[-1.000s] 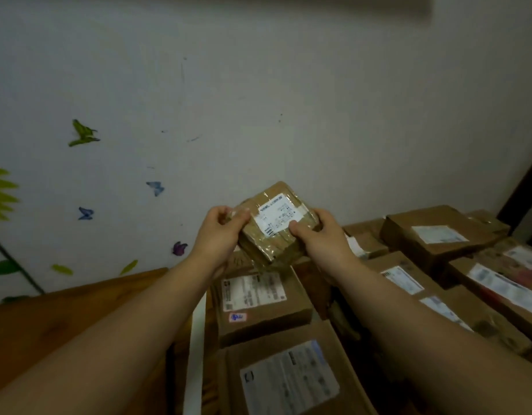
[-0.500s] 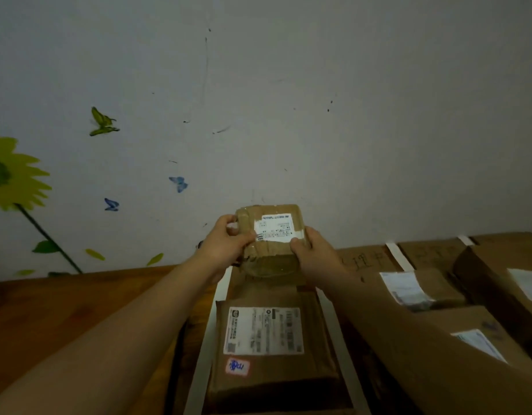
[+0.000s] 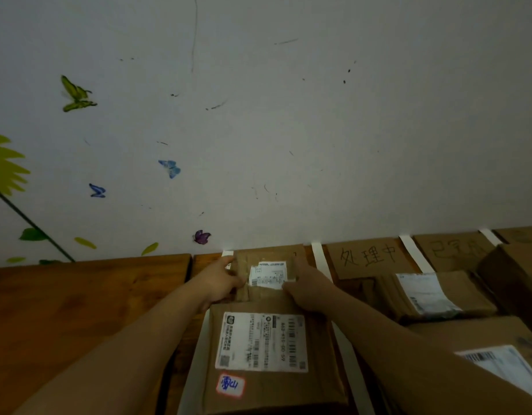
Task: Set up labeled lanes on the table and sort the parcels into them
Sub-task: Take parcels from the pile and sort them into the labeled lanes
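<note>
Small parcel near the wall, behind large parcel, lane sign to the right

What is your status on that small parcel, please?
Left hand and right hand both holding small parcel. Parcel at far end of taped lane, by wall. Large parcel close on near side.

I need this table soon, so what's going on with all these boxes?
A person is sorting parcels into taped lanes. The left hand and right hand hold a small parcel at the wall end of one lane, beyond a larger parcel. The other parcels lie in lanes to the right, headed by cardboard signs.
</note>
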